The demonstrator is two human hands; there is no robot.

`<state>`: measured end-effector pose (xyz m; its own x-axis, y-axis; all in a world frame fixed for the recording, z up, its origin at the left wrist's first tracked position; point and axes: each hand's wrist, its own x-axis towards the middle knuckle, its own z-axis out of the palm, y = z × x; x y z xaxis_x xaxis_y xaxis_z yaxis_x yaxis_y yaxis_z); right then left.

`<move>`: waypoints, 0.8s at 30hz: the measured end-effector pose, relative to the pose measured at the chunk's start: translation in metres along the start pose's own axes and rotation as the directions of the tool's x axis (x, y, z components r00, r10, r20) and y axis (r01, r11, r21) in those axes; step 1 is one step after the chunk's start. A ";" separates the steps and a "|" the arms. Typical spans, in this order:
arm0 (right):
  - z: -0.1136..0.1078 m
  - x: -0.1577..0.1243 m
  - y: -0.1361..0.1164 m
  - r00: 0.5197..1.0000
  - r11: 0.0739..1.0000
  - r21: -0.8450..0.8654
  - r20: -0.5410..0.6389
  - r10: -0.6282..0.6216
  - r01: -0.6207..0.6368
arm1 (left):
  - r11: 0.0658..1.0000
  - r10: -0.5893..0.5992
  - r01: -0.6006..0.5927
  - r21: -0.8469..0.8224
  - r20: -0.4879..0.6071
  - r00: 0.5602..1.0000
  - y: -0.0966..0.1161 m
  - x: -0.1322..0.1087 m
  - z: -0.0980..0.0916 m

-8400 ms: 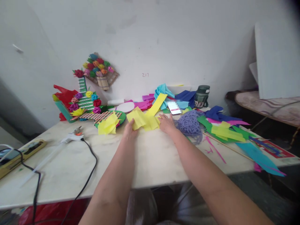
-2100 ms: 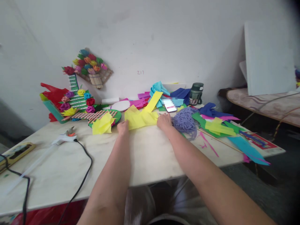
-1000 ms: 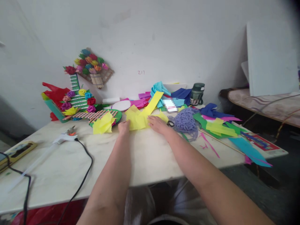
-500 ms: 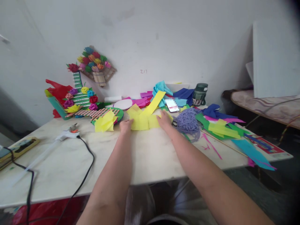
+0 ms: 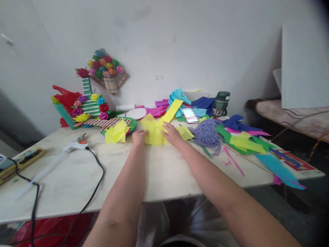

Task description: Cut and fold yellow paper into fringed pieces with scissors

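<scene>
A sheet of yellow crepe paper (image 5: 153, 134) lies across the middle of the table, with a long yellow strip (image 5: 174, 109) slanting up behind it. At the sheet's left edge, my left hand (image 5: 139, 137) is closed, its thumb and fingers pinching the paper. My right hand (image 5: 172, 134) rests on the right part of the sheet, fingers stretched out and slightly apart. Beyond that hand, another piece of yellow paper (image 5: 185, 133) reaches toward the yarn. Crumpled yellow paper (image 5: 117, 131) sits left of my left hand, on a green guitar-shaped craft (image 5: 132, 125).
A purple yarn heap (image 5: 207, 132), a phone (image 5: 190, 116) and a dark green bottle (image 5: 221, 103) stand to the right. Coloured paper (image 5: 246, 142) covers the right end. At left are a glue gun (image 5: 74, 146) with its cord and a power strip (image 5: 23, 163).
My right hand has moved left from the paper's right end onto the sheet's middle, uncovering the yellow piece near the yarn. My left hand keeps its place at the left edge.
</scene>
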<state>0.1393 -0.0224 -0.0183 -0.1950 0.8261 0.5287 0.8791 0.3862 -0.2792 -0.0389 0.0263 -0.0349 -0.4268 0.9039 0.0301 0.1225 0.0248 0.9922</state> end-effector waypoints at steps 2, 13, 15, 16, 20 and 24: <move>0.007 -0.001 -0.002 0.978 0.999 -0.041 0.210 -0.001 0.009 | 0.999 -0.018 0.020 -0.037 0.055 0.998 0.000 0.000 0.000; 0.006 -0.004 0.000 0.875 0.985 -0.161 0.466 0.135 -0.066 | 0.995 -0.020 0.034 -0.095 0.137 0.990 0.005 -0.004 -0.005; 0.006 -0.004 -0.001 0.871 0.985 -0.162 0.473 0.132 -0.062 | 0.991 -0.059 0.079 -0.107 0.174 0.983 0.009 -0.007 -0.006; 0.005 -0.004 -0.001 0.870 0.985 -0.162 0.475 0.130 -0.059 | 0.989 -0.079 0.102 -0.109 0.198 0.977 0.011 -0.009 -0.007; 0.006 -0.005 0.000 0.875 0.986 -0.159 0.470 0.119 -0.048 | 0.972 -0.121 0.187 -0.141 0.380 0.917 0.021 -0.020 -0.011; 0.009 -0.004 0.003 0.878 0.987 -0.155 0.466 0.109 -0.041 | 0.969 -0.127 0.202 -0.143 0.411 0.903 0.027 -0.026 -0.013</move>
<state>0.1390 -0.0206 -0.0287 -0.2779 0.9587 0.0599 0.9431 0.2842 -0.1727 -0.0365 -0.0025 -0.0073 -0.0322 0.9883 -0.1491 -0.0954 0.1455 0.9848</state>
